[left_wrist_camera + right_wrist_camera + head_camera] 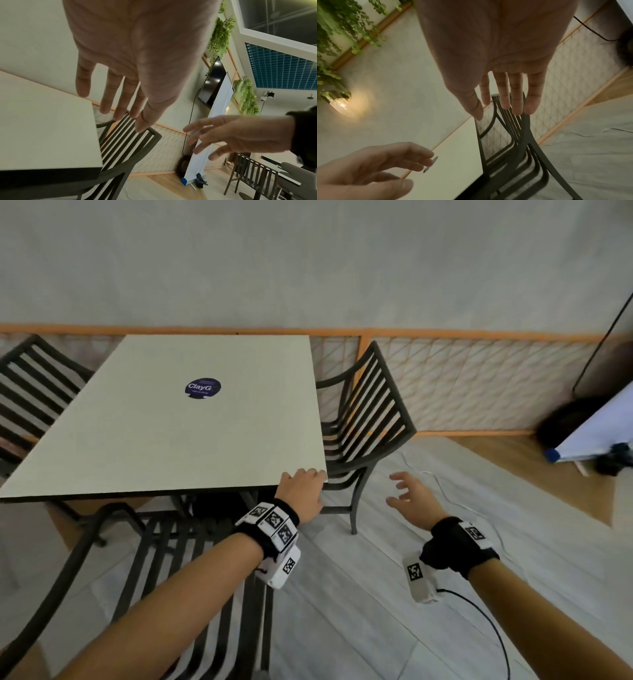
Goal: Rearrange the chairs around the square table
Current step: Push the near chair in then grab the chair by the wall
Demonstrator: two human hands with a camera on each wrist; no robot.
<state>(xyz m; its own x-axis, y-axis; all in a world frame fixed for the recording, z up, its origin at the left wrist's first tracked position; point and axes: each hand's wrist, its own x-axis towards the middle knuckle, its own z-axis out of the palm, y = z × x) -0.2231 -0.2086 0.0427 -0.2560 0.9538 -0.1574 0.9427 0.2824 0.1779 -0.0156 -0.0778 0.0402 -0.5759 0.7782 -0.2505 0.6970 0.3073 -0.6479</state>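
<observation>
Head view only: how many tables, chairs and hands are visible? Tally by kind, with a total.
Square white-topped table: 1
Dark slatted metal chairs: 3 (right side of the table, left side, near side)
Bare hands: 2 (left hand at the table's near right corner, right hand open in the air)
Total: 6

We count one square table (164, 419), one round sticker (202, 388) on it. We count three dark slatted chairs at this table: right side (368, 419), left side (32, 392), near side (164, 559). Fourth chair (247, 171) at separate table in left wrist view. Two hands: left (303, 494), right (412, 494). One wall screen (213, 82), one wall lamp (339, 101).
</observation>
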